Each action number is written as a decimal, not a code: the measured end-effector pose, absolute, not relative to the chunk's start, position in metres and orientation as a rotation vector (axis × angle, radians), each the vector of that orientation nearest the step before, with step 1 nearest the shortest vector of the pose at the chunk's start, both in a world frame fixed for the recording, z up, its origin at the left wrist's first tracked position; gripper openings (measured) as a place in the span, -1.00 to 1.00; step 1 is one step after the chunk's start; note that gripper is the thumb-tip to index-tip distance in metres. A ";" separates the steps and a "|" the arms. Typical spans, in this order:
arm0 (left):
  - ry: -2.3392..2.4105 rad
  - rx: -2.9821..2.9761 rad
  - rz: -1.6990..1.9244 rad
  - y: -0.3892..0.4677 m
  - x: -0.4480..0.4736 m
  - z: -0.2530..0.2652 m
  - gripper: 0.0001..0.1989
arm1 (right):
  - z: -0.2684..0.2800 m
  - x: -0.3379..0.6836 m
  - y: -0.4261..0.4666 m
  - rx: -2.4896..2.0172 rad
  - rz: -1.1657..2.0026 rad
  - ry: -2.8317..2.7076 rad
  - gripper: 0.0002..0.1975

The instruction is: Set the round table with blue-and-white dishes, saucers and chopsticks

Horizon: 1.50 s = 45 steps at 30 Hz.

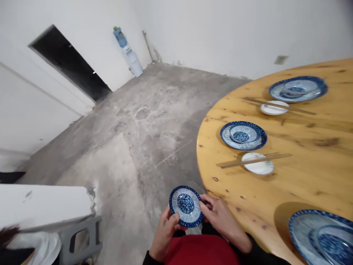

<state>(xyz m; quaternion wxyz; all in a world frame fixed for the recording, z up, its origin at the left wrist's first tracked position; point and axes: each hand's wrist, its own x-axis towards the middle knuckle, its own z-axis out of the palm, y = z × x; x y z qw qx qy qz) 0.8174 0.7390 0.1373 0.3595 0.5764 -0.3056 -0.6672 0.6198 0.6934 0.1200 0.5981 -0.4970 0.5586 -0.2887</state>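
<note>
Between my two hands, beside the table's edge, is a small round plate [186, 205] with a dark blue rim and a speckled blue centre. My left hand [167, 229] grips its lower left edge, thumb on top. My right hand [218, 216] closes on its right edge, with the thumb lying over the rim. On the wooden table [317, 176], the nearest setting is a large blue-rimmed plate [300, 228] carrying a glass-like bowl [335, 246], cut off by the frame. Further back, another blue-rimmed plate [263, 141] holds a bowl [242, 134].
Chopsticks [231, 164] rest across a small white dish [260, 168]; a similar pair [300, 109] and dish [271, 110] sit farther back near a third plate [321, 90]. A grey stool [95, 235] and part of a person [46, 244] are lower left. A water dispenser [132, 60] stands by the wall.
</note>
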 end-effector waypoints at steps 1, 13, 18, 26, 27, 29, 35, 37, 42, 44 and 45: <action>-0.803 1.481 -1.743 0.724 0.825 0.135 -0.49 | 0.118 0.626 0.683 -1.125 -0.672 1.305 -0.64; -1.267 1.350 -1.817 0.481 0.925 0.140 -0.51 | 0.117 0.733 0.507 -1.032 -0.988 1.581 -0.73; -1.335 1.269 -1.928 0.396 0.922 0.134 -0.47 | 0.119 0.741 0.454 -0.914 -1.081 1.734 -0.73; -1.434 1.243 -1.988 0.259 0.873 0.109 -0.54 | 0.099 0.701 0.338 -0.741 -1.171 1.779 -0.72; -1.448 1.249 -1.979 0.239 0.866 0.108 -0.54 | 0.099 0.694 0.318 -0.739 -1.190 1.767 -0.73; -1.463 1.278 -1.951 0.197 0.852 0.110 -0.52 | 0.100 0.678 0.277 -0.740 -1.217 1.745 -0.75; -1.525 1.323 -1.899 0.085 0.795 0.127 -0.46 | 0.118 0.620 0.171 -0.779 -1.241 1.752 -0.80; -1.534 1.340 -1.894 0.059 0.774 0.128 -0.46 | 0.122 0.600 0.148 -0.763 -1.248 1.790 -0.80; -1.507 1.490 -1.926 -0.001 0.722 0.118 -0.39 | 0.121 0.556 0.108 -0.645 -1.295 1.962 -0.78; -1.587 1.444 -2.008 -0.032 0.697 0.113 -0.41 | 0.119 0.540 0.091 -0.576 -1.310 2.040 -0.78; -1.644 1.379 -2.071 -0.050 0.683 0.111 -0.43 | 0.117 0.531 0.080 -0.536 -1.324 2.075 -0.79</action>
